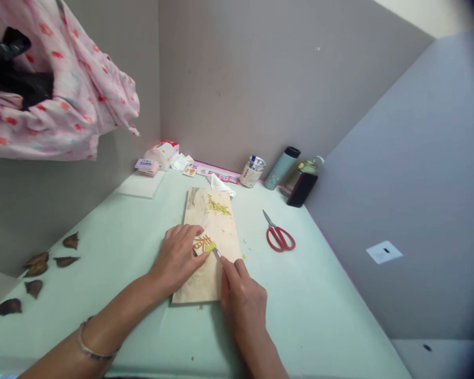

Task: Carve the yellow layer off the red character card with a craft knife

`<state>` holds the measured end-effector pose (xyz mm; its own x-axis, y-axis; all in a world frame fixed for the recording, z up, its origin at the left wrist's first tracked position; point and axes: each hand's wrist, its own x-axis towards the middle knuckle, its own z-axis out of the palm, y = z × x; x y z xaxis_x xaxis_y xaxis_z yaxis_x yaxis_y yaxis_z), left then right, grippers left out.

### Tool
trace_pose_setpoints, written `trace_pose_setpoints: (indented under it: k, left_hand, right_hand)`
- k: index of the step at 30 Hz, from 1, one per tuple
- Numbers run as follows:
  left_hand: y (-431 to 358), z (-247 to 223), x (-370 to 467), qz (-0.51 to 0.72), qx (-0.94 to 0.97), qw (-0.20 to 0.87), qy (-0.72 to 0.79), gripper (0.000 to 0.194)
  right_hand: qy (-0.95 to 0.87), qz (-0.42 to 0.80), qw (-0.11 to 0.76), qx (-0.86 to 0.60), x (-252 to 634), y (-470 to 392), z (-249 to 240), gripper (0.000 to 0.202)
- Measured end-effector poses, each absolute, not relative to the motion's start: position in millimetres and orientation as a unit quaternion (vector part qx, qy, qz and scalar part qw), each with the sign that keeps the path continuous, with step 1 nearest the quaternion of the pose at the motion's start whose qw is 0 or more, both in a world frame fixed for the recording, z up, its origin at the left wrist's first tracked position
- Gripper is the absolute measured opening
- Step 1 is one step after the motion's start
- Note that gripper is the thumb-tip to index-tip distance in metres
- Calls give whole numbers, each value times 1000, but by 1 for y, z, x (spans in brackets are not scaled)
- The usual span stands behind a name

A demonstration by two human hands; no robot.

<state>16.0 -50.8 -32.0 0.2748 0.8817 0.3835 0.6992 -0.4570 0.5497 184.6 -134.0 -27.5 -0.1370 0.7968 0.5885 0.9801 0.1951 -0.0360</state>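
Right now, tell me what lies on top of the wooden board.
On the wooden board: a small orange-and-yellow cut piece under the left hand, the blade tip held by the right hand, and yellow-green shavings at its far end. Whatever is beneath the palm is hidden.

soft, even daylight fills the scene; the desk looks bright and pale, with faint shadows under the forearms. edges bend from wide-angle distortion, the upper right corner darkens to a vignette, and fine detail is slightly soft.
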Motion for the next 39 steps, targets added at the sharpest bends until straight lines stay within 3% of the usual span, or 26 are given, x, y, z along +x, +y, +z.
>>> trace_pose_setpoints:
  k: [39]
  left_hand:
    - [-51, -32, 15, 332, 788, 138, 500, 32]
  right_hand:
    - [-723, -118, 246, -635, 186, -125, -27, 31]
